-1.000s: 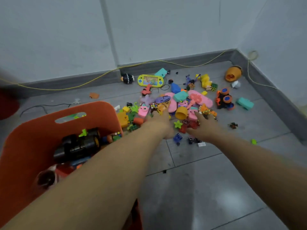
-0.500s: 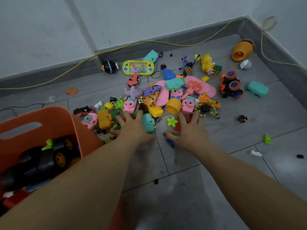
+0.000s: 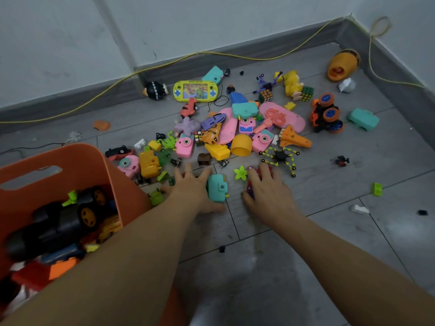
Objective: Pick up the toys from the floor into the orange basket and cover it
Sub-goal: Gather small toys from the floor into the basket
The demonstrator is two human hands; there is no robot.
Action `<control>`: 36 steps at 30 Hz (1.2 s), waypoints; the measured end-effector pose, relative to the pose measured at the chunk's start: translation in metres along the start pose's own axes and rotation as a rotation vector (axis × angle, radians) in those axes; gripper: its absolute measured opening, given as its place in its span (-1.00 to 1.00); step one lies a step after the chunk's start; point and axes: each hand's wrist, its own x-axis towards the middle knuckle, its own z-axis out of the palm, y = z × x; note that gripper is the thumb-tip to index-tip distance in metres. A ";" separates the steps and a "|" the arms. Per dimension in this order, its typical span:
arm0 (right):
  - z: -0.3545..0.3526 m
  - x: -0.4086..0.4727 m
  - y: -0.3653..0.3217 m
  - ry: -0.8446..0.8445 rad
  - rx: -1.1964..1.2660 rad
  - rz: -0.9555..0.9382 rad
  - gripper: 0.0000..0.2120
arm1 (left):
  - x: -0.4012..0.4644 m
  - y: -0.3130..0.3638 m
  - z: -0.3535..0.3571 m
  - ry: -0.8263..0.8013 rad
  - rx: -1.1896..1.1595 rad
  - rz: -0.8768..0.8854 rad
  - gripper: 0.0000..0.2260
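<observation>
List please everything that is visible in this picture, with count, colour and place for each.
basket: one, orange, near left, holding a black toy truck and other toys.
toy pile: many pieces, mixed colours, floor centre.
handheld game: one, yellow, far side of the pile.
toy cameras: three, pink, in the pile.
puzzle cubes: at least three, multicoloured, in the pile.
stunt car: one, orange and black with blue hubs, right of the pile.
shuttle: one, orange, right edge of the pile.
flower piece: one, green, between the hands.
cord: one, yellow, along the skirting.
left hand: flat on the floor, against a teal toy.
right hand: spread over a red toy.
</observation>
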 end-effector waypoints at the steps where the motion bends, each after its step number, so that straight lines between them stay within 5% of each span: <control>1: -0.001 0.000 0.000 -0.007 0.005 -0.006 -0.43 | 0.000 0.001 0.000 -0.031 -0.029 -0.019 -0.04; 5: -0.005 0.009 0.000 -0.100 0.013 0.014 -0.23 | 0.001 0.009 0.006 0.002 -0.120 -0.018 -0.12; 12: 0.000 0.009 -0.002 -0.057 -0.061 0.014 -0.59 | 0.004 0.016 0.018 0.082 -0.118 0.041 -0.26; 17: 0.010 -0.001 0.004 -0.010 -0.036 0.028 -0.66 | 0.001 0.013 0.016 0.080 -0.106 0.055 -0.31; 26: 0.011 -0.011 0.009 0.035 0.287 0.039 -0.84 | 0.004 0.008 0.018 0.044 -0.075 0.110 -0.48; 36: -0.054 -0.003 -0.028 0.170 0.855 0.393 -0.80 | -0.036 0.004 -0.075 0.284 -0.195 0.217 -0.43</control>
